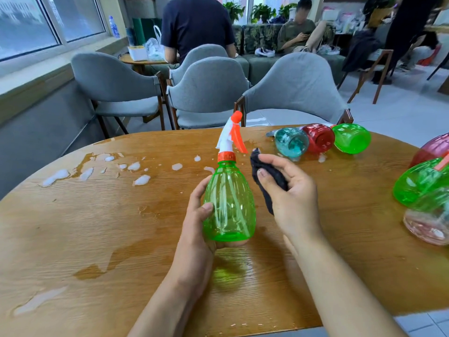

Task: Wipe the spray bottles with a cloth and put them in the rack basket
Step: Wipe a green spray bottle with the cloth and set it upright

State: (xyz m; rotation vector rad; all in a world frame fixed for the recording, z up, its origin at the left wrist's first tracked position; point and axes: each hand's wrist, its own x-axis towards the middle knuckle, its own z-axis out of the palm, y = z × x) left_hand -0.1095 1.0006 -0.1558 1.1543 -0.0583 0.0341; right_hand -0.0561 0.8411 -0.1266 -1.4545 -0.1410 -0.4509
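Observation:
My left hand (pixel 198 222) grips a green spray bottle (pixel 229 203) upright above the table, its white and orange trigger head pointing away from me. Just right of the bottle, my right hand (pixel 289 190) holds a dark cloth (pixel 268 177) bunched between thumb and fingers, apart from the bottle. Three more bottles lie on their sides at the far edge: a teal one (pixel 291 142), a red one (pixel 319 137) and a green one (pixel 352 138). At the right edge lie a green bottle (pixel 418 183), a pink one (pixel 430 220) and a red one (pixel 435 148). No rack basket is in view.
The round wooden table (pixel 121 227) is wet, with foam blobs (pixel 97 169) and water patches on its left half. Grey chairs (pixel 296 93) stand behind the table. People sit farther back.

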